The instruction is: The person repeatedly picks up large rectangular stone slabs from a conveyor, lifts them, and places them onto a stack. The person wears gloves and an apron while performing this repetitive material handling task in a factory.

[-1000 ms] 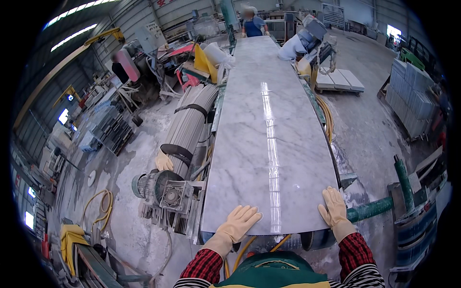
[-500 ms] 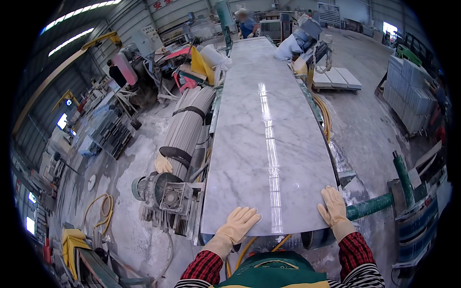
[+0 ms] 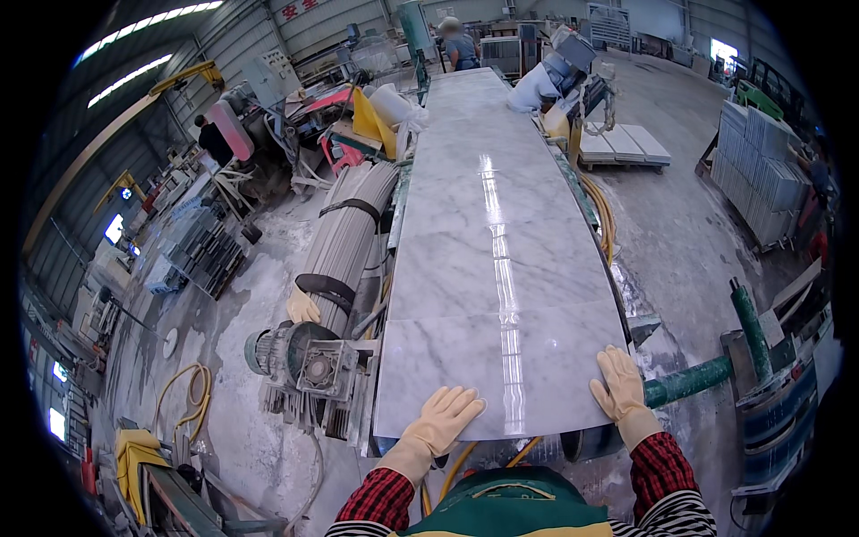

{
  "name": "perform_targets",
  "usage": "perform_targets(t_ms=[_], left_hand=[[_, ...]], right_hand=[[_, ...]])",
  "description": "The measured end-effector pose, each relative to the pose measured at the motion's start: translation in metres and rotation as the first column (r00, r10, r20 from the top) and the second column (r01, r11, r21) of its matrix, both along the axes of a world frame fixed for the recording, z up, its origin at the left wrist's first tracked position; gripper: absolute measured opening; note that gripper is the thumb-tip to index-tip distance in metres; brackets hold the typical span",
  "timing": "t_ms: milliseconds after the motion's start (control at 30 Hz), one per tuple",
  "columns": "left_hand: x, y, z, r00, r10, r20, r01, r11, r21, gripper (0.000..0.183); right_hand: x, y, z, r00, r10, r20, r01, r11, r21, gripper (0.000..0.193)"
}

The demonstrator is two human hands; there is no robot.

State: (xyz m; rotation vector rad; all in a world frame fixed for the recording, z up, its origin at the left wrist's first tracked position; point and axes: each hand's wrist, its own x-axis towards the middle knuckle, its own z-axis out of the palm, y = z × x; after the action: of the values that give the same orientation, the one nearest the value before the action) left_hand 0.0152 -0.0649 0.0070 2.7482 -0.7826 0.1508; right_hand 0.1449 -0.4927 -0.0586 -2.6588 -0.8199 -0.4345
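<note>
A long run of polished white marble slabs (image 3: 447, 358) with grey veins stretches away from me, with a crosswise seam a short way in from the near edge. My left hand (image 3: 440, 421), in a cream rubber glove, lies flat on the near end, left of the middle, fingers spread. At the near right corner my right hand (image 3: 619, 394), gloved alike, rests with its fingers stretched along the slab's right edge and its thumb on the top. Neither hand grips anything. A bright streak of reflected light runs down the glossy surface.
An electric motor (image 3: 295, 349) and a strapped bundle of long grey strips (image 3: 344, 233) lie along the left side, with a loose glove (image 3: 302, 306) on the bundle. To the right are a green pipe (image 3: 689, 383) and upright stacked slabs (image 3: 756, 170). A person (image 3: 459, 46) stands at the far end.
The person at the far end has turned and shifted slightly. Both my hands stay where they were on the marble.
</note>
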Motion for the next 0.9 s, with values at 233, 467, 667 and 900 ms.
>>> perform_targets(t_ms=[233, 467, 667, 900], left_hand=[[-0.003, -0.001, 0.0, 1.0, -0.001, 0.019, 0.001, 1.0, -0.01, 0.081], [-0.005, -0.002, 0.001, 0.998, -0.009, 0.061, 0.01, 1.0, -0.014, 0.08], [-0.009, -0.002, 0.001, 0.999, -0.008, 0.048, 0.009, 1.0, -0.023, 0.078], [-0.011, -0.001, -0.005, 0.998, -0.014, 0.069, 0.016, 0.999, -0.034, 0.079]], right_hand=[[-0.003, 0.001, 0.004, 1.0, 0.001, -0.014, -0.001, 1.0, 0.0, 0.067], [-0.006, 0.001, 0.004, 1.0, -0.007, -0.028, 0.007, 1.0, 0.002, 0.066], [-0.009, 0.001, 0.006, 0.998, -0.012, -0.055, 0.012, 1.0, 0.001, 0.066], [-0.011, 0.0, 0.006, 1.0, -0.005, -0.026, 0.005, 1.0, 0.011, 0.065]])
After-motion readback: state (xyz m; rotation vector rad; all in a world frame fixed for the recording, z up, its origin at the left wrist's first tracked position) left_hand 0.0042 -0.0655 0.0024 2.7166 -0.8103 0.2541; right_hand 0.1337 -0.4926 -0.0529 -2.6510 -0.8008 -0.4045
